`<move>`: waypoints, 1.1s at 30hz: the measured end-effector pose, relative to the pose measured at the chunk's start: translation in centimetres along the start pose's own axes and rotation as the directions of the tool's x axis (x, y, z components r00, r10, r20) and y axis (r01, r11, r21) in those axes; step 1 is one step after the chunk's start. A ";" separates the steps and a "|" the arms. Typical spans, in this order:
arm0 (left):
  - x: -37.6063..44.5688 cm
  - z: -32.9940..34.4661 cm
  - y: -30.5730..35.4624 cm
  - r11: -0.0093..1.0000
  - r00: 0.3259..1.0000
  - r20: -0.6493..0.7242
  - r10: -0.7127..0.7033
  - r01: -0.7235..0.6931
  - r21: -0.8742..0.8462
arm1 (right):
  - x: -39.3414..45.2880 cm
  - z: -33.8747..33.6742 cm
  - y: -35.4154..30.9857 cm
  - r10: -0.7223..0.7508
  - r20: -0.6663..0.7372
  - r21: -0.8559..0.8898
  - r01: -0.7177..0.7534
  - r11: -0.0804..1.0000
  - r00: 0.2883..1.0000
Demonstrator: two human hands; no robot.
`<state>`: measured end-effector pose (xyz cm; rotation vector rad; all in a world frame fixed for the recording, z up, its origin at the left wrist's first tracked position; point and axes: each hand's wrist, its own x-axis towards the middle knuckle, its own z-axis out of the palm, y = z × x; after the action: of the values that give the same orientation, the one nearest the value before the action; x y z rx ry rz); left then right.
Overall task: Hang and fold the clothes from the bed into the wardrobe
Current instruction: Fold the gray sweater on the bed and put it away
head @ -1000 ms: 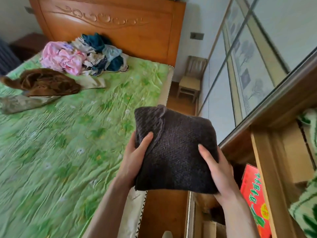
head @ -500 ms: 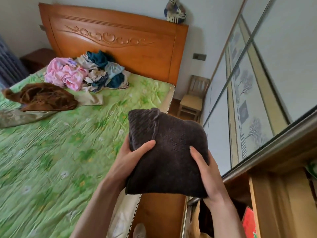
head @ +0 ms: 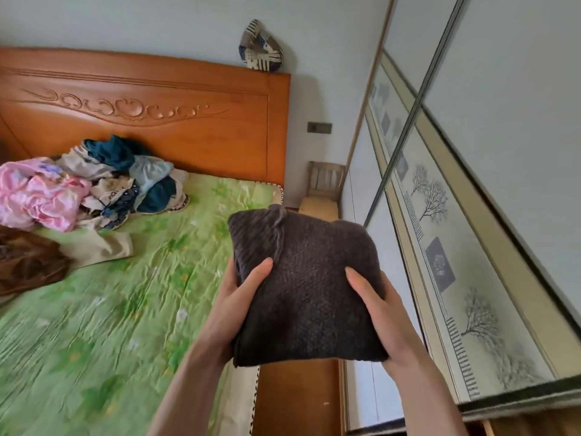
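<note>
Beside the green bed point(head: 94, 325), the folded dark sweater point(head: 305, 287), gripped by the left hand point(head: 234, 305) and right hand point(head: 382, 313) at centre frame, has been raised against the wardrobe door point(head: 456, 247), suggesting an upper shelf is intended.

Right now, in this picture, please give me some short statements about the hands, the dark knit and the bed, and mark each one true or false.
1. Both hands hold the folded dark knit garment. True: the left hand and the right hand grip its two sides, thumbs on top.
2. The garment lies flat on the bed. False: it is held up in the air, beside the green bed sheet.
3. A pile of clothes lies near the headboard. True.
4. The wooden chair stands on the bed. False: it stands on the floor past the bed, by the wall.
</note>
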<state>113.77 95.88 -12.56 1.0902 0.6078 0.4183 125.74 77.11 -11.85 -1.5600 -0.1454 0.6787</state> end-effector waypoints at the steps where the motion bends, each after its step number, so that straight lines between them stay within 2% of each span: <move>1: 1.3 0.4 0.2 1.000 1.000 0.005 0.003 -0.003 0.010 | 0.9 -0.1 -0.4 0.000 -0.006 0.013 0.000 1.000 1.000; 10: 15.2 5.0 0.9 0.997 0.999 0.010 -0.041 0.040 0.065 | 12.9 -1.8 -3.1 -0.012 -0.108 0.004 0.012 1.000 0.994; 15: 23.5 9.1 2.6 0.996 0.997 0.012 -0.070 0.069 0.051 | 20.2 -4.6 -7.2 0.052 -0.063 0.108 -0.045 0.993 0.997; 18: 28.1 11.2 3.9 0.997 0.997 0.032 -0.070 0.069 0.031 | 24.2 -6.0 -9.8 0.021 -0.036 0.138 -0.016 0.990 0.999; 21: 31.9 12.9 4.3 0.998 0.998 0.045 -0.047 0.046 0.030 | 27.5 -6.6 -11.8 -0.058 -0.090 0.057 0.063 0.996 0.994; 27: 37.0 14.7 4.8 0.995 0.995 0.029 -0.096 0.096 0.023 | 31.1 -7.7 -13.6 -0.225 -0.309 -0.281 0.137 0.950 0.924; 29: 38.9 15.8 5.1 0.995 0.994 0.051 -0.096 0.094 0.043 | 32.0 -8.3 -14.2 -0.361 -0.401 -0.522 0.114 0.846 0.842; 31: 41.2 16.7 5.1 0.993 0.991 0.084 -0.106 0.100 0.067 | 33.0 -8.7 -15.0 -0.604 -0.442 -0.742 0.107 0.661 0.663; 32: 42.4 17.1 5.0 0.991 0.988 0.104 -0.112 0.105 0.078 | 33.6 -8.9 -15.5 -0.713 -0.414 -0.823 0.101 0.559 0.566; 33: 43.5 17.5 5.0 0.990 0.985 0.123 -0.124 0.113 0.088 | 34.4 -9.1 -15.9 -0.784 -0.368 -0.876 0.097 0.473 0.499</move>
<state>158.25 111.65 -13.12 1.1424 0.5762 0.2198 163.10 87.83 -8.55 -2.3695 -0.2854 -0.7159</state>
